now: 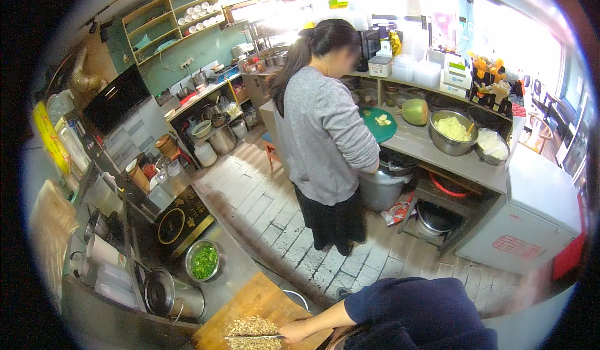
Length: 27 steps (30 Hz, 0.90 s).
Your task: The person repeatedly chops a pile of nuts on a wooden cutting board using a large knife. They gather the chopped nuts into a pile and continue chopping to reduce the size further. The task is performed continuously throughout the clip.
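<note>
At the bottom of the view my right hand [295, 331] is closed around the handle of a knife [255, 337]. Its blade lies edge-on across a heap of finely chopped beige food [253, 324], too small to identify. Under the heap is a wooden cutting board [260, 293]. My left hand is out of view. Just beyond the board, a metal bowl [188, 266] holds chopped green herbs or scallions [204, 260]. A tall stainless steel pot [187, 301] stands to the left of the board.
An induction cooker [180, 221] sits past the bowl. Across the tiled floor a person in a grey sweater [318, 129] stands at another counter. That counter bears a green round board [386, 133], a melon or gourd [415, 112] and a steel bowl of shredded pale vegetable [447, 148].
</note>
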Motion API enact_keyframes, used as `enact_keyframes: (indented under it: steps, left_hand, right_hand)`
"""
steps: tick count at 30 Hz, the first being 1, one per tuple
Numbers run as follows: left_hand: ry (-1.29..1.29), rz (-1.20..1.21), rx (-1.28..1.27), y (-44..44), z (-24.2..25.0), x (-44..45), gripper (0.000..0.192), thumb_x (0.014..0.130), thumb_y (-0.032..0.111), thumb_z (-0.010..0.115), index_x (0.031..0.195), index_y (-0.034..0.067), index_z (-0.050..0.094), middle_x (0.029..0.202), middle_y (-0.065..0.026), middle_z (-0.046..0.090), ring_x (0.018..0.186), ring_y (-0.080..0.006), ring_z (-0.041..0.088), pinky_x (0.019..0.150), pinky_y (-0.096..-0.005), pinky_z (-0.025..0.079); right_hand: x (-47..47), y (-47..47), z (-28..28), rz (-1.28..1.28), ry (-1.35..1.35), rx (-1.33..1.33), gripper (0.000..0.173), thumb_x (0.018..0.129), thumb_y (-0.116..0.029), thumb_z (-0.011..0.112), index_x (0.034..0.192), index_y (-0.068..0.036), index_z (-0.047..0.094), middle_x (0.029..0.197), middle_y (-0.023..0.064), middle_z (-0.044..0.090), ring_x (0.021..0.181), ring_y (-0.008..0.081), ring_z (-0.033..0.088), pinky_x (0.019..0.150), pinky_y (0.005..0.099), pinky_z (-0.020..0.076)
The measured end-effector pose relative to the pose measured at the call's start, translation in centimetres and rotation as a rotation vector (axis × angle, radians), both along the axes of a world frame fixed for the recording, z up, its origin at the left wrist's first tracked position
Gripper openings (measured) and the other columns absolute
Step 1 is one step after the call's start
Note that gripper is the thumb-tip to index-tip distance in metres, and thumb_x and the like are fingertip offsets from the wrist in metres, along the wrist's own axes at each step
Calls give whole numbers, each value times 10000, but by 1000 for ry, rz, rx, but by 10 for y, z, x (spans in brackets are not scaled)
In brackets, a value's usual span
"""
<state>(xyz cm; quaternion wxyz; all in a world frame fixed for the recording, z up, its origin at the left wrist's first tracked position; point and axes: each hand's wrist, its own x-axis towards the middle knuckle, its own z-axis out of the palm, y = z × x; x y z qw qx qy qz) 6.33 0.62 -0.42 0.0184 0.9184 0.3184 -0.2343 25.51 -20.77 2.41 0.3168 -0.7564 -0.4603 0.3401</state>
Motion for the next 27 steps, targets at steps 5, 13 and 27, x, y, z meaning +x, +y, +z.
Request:
enact_keyframes:
  steps: [5, 13, 27]
  left_hand:
    - [-29, 18, -16, -1, 3, 1, 562, 541, 457, 776, 973, 116, 659, 896, -124, 669, 843, -257, 646, 732, -365, 517]
    - [111, -1, 33, -5, 2, 4, 609, 536, 507, 759, 972, 92, 665, 898, -125, 670, 841, -244, 650, 725, -354, 520]
    - [82, -25, 42, -6, 4, 5, 536, 546, 511, 750, 949, 162, 687, 916, -96, 673, 852, -226, 649, 731, -349, 517]
  right_hand:
    - [1, -1, 2, 52, -38, 86, 258, 737, -125, 500, 822, 117, 521, 743, 294, 575, 697, 426, 583, 631, 493, 463]
    - [-3, -1, 4, -59, 61, 5, 202, 686, -109, 540, 771, 66, 595, 737, 282, 595, 694, 407, 607, 636, 467, 483]
    - [-2, -5, 12, -15, -21, 166, 212, 677, -99, 536, 815, 52, 593, 767, 287, 588, 708, 428, 587, 649, 470, 475]
